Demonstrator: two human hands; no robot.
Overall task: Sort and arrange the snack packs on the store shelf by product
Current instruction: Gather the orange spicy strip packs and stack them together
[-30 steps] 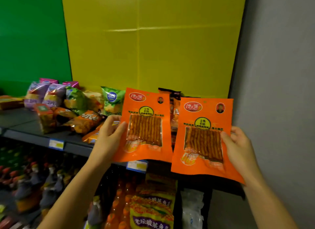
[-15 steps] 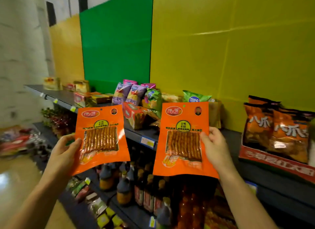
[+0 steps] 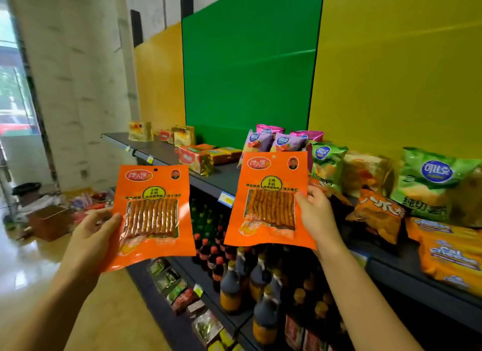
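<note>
Holding up a matching pair of snacks before the store shelf (image 3: 223,174)
Gripping the left orange pack (image 3: 154,215) by its left edge with the left hand (image 3: 88,235), out over the aisle; gripping the right orange pack (image 3: 271,202) by its right edge with the right hand (image 3: 317,215), in front of the purple chip bags (image 3: 260,141) and beside the green chip bags (image 3: 326,162); both upright, apart, above sauce bottles (image 3: 230,290)

Two orange snack packs (image 3: 154,215) (image 3: 271,202), two hands (image 3: 91,235) (image 3: 319,216)
</note>
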